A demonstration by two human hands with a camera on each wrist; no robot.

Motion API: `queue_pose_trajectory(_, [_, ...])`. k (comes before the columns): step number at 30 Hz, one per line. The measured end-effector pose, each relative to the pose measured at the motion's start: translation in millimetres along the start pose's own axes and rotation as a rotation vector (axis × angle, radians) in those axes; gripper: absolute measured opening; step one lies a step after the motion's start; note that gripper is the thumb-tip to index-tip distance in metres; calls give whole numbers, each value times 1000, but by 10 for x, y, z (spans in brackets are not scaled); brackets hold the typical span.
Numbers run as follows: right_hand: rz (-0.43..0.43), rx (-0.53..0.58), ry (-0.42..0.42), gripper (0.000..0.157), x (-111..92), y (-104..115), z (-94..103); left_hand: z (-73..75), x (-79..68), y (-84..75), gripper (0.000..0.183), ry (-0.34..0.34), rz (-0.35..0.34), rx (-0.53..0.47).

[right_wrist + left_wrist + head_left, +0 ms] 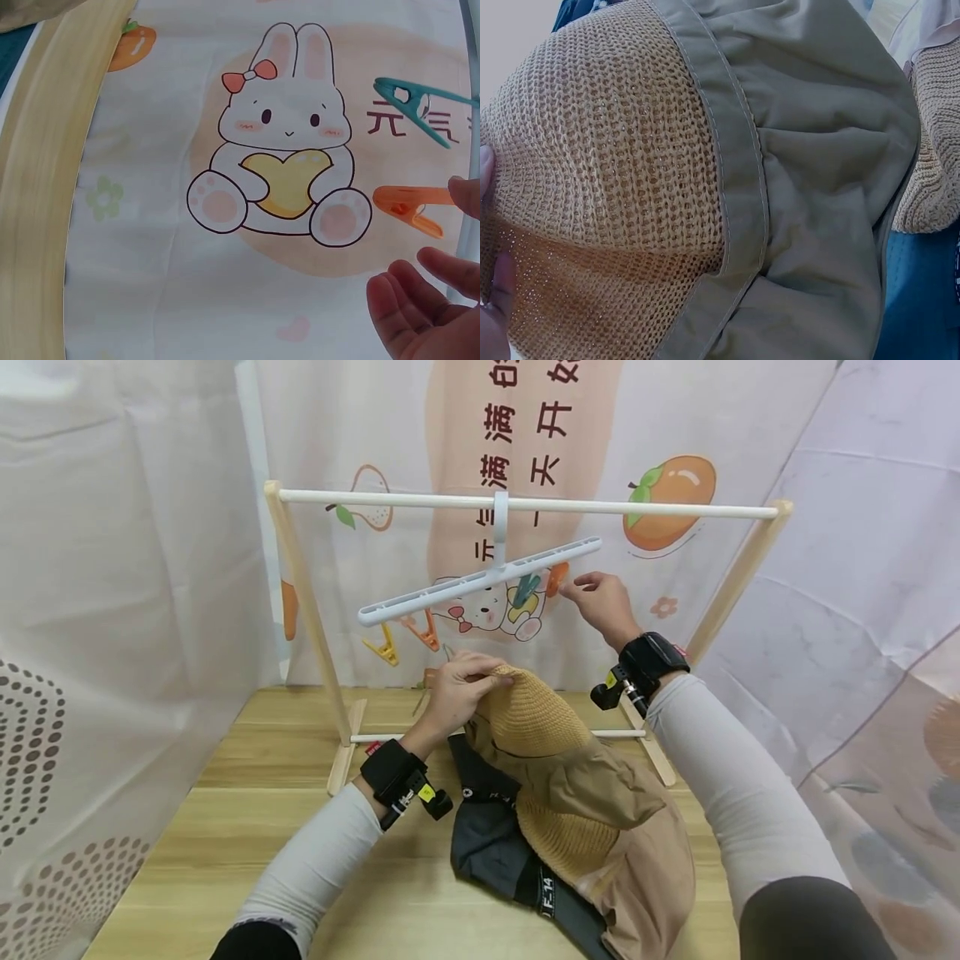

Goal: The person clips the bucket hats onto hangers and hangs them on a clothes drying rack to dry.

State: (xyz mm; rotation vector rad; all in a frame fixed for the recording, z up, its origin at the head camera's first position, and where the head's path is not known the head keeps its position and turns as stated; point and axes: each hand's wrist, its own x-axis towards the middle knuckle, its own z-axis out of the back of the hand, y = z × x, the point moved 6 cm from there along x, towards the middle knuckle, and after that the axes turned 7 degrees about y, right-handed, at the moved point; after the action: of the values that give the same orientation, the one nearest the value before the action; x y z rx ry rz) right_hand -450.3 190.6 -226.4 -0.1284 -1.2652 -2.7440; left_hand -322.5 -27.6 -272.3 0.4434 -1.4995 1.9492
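Observation:
My left hand [457, 693] pinches the edge of a sun hat [536, 714], whose yellow-tan knitted part and tan cloth part sag below it. In the left wrist view, thumb and fingertip lie on either side of the knit. The right hand [603, 606] is raised beside an orange clothespin [557, 578] under the right end of a pale hanger [480, 580]. In the right wrist view its thumb [466, 196] is at the orange clothespin's end, possibly touching it, while the other fingers stand apart. Next to it hangs a teal clothespin [525, 590].
The hanger tilts, left end lower, from the white rod [375, 498] of a wooden-sided rack [307, 602]. A yellow clothespin [384, 646] and another orange one [426, 632] hang at its left. Dark fabric [491, 843] with lettered bands lies under the hat on the wooden table [247, 827].

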Motion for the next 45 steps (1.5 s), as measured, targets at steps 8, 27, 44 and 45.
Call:
queue_pose_trajectory(8, [-32, 95, 58, 59, 89, 40, -78, -39, -43, 18, 16, 16, -55, 11])
queue_pose_trajectory(27, [-87, 344, -17, 60, 276, 3, -129, -18, -64, -34, 16, 32, -30, 6])
queue_pose_trajectory(44, [-65, 450, -80, 42, 318, 18, -181, -15, -28, -19, 17, 31, -16, 33])
queue_pose_trajectory(45, [-61, 444, -81, 42, 310, 29, -193, -6, -31, -12, 17, 27, -13, 35])
